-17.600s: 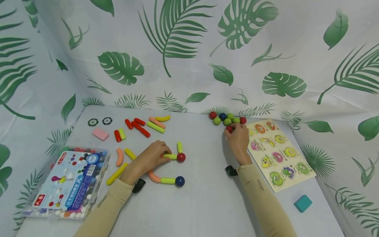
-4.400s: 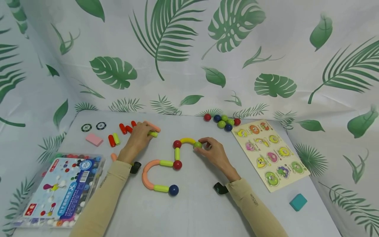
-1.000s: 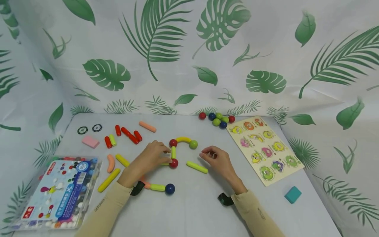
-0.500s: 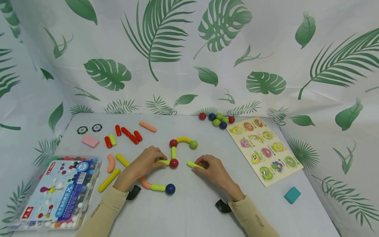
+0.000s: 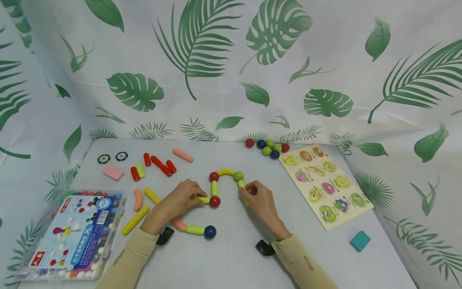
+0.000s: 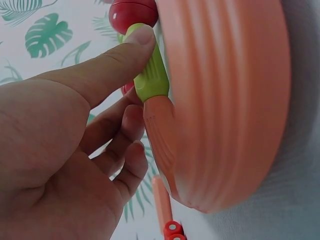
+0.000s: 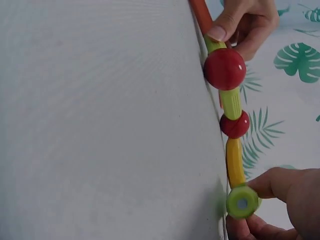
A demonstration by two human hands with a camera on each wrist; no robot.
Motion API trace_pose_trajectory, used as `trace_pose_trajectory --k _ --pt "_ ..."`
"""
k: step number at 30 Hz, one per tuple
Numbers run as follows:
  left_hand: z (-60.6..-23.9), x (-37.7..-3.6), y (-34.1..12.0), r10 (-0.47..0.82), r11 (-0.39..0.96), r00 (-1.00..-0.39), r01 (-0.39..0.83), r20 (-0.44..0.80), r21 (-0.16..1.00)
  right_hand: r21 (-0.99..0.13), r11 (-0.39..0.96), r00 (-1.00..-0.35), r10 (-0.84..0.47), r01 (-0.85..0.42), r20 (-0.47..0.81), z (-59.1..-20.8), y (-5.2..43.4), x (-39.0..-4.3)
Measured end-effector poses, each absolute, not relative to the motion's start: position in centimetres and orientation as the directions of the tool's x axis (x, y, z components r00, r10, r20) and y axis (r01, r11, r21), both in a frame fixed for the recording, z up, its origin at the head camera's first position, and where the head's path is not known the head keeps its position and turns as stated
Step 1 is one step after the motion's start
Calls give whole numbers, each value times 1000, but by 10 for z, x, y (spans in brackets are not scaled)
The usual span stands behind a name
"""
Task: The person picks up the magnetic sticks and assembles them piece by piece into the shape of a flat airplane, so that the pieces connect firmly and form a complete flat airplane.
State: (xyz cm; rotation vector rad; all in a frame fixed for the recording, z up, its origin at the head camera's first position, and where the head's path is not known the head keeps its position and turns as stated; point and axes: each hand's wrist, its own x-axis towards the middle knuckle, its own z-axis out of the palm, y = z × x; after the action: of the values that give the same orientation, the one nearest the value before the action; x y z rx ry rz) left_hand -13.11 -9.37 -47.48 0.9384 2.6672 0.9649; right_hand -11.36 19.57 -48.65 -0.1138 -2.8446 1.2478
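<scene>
Head camera first: left hand (image 5: 178, 200) sits at the centre of the table (image 5: 234, 257), its fingers curled round a short green stick (image 5: 202, 198) that joins the lower red ball (image 5: 214, 201). From that ball a second green stick (image 5: 214, 188) climbs toward 12 o'clock to the upper red ball (image 5: 214, 176), a yellow arc (image 5: 226, 172) bends over toward 3 o'clock, and it lands on the green ball (image 5: 238, 176). Right hand (image 5: 260, 200) pinches a long green stick (image 5: 241, 188) whose top end touches that green ball from 6 o'clock. Down at 7 o'clock of the left hand, an orange curve (image 5: 178, 224) runs into a green piece and the blue ball (image 5: 210, 231).

Around them: spare balls (image 5: 267, 147) at 12 o'clock by the backdrop, a puzzle board (image 5: 325, 184) at 3 o'clock, a teal block (image 5: 359, 241) at 4 o'clock, loose red sticks (image 5: 159, 164) at 10 o'clock, a pink eraser (image 5: 113, 173) and a plastic box (image 5: 72, 233) at 9 o'clock.

Left wrist camera, very close: the thumb (image 6: 100, 75) presses the short green stick (image 6: 150, 75) just below a red ball (image 6: 132, 12), the other fingers curled beneath, the orange curve (image 6: 225, 100) filling the frame.

Right wrist camera: the chain runs edge-on, and the fingertips (image 7: 272, 185) clamp around the green ball's end (image 7: 242, 202), the grasp firm; the left hand (image 7: 245, 22) grips at 12 o'clock.
</scene>
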Motion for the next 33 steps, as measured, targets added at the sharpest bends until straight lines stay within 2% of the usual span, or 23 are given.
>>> trace_pose_trajectory --k 6,14,22,33 --pt "-475 -133 -95 614 597 -787 515 62 615 -735 673 -993 119 85 -6 -486 191 -118" --pt "-474 -136 -101 605 599 -790 538 105 593 -738 668 -995 92 93 -42 -482 182 -123" --pt "-473 -138 -103 619 603 -781 543 87 584 -726 677 -992 111 118 -58 -482 177 -128" --pt "-472 -138 -103 611 603 -790 506 51 616 -714 697 -998 64 63 -25 -483 181 -130"
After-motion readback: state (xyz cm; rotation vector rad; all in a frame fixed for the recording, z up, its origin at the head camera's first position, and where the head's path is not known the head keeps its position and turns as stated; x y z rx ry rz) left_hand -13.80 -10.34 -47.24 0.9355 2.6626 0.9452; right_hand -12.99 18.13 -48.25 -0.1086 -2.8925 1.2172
